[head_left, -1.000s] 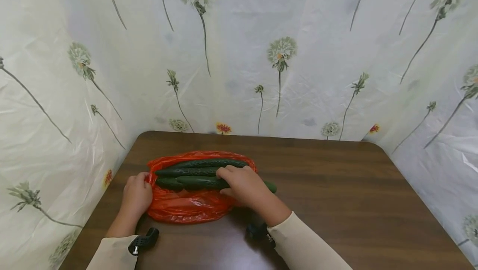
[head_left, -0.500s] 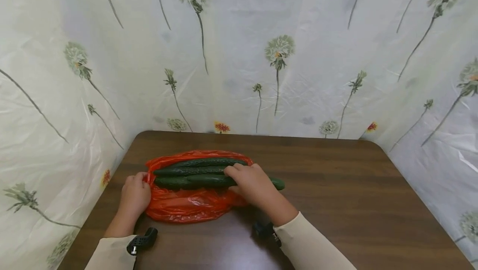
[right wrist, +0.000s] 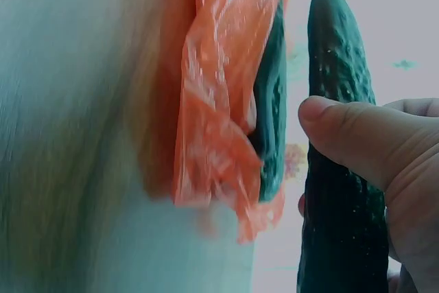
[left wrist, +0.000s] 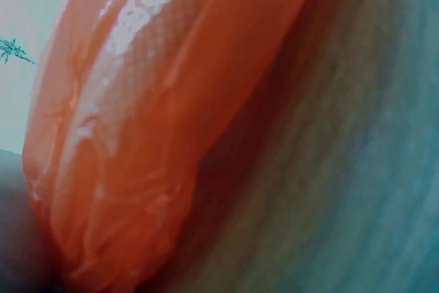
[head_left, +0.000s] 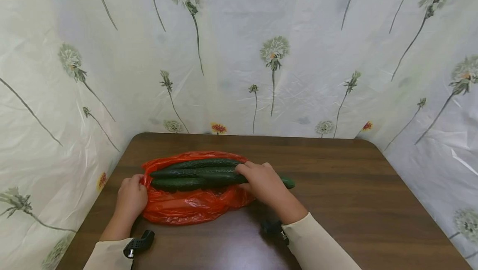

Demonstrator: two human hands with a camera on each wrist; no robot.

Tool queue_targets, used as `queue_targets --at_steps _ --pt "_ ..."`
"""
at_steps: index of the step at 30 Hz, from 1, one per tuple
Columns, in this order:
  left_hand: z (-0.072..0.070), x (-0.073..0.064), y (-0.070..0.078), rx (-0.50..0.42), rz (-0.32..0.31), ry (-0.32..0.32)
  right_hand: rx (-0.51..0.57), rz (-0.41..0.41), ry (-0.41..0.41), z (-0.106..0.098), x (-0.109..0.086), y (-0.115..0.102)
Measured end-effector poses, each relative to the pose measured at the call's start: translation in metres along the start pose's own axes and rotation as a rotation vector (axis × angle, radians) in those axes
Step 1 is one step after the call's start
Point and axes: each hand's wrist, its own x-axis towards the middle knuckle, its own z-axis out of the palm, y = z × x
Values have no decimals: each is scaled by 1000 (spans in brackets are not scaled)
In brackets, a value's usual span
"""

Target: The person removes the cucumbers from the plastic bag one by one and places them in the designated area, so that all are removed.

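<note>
A red plastic bag (head_left: pixel 186 212) lies spread on the table with several dark green cucumbers (head_left: pixel 201 163) side by side in its opening. My right hand (head_left: pixel 266 183) grips one cucumber (right wrist: pixel 343 217) around its middle, thumb across the top. In the head view that cucumber's rounded end sticks out to the right of the hand, past the bag, while its other part overlaps the rest. At the bag's left edge my left hand (head_left: pixel 131 197) pinches the plastic. The red film (left wrist: pixel 137 156) fills much of the left wrist view, and the fingertips are hidden there.
The brown wooden table (head_left: pixel 354 199) extends to the right of the bag. Behind it and at both sides hangs a white sheet (head_left: pixel 231 54) printed with dandelions. A black wrist device (head_left: pixel 139 243) sits at the left sleeve.
My right hand has drawn its cucumber to the right, so more of the far end shows beyond the hand. My left hand keeps its hold on the bag's edge.
</note>
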Motion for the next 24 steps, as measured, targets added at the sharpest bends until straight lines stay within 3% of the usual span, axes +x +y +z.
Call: queue_targets --at_steps 14,24 --pt "-5 -1 -2 28 9 7 18 44 23 -2 -17 29" --pt "0 -1 1 13 -5 -2 -24 64 35 -5 -31 55"
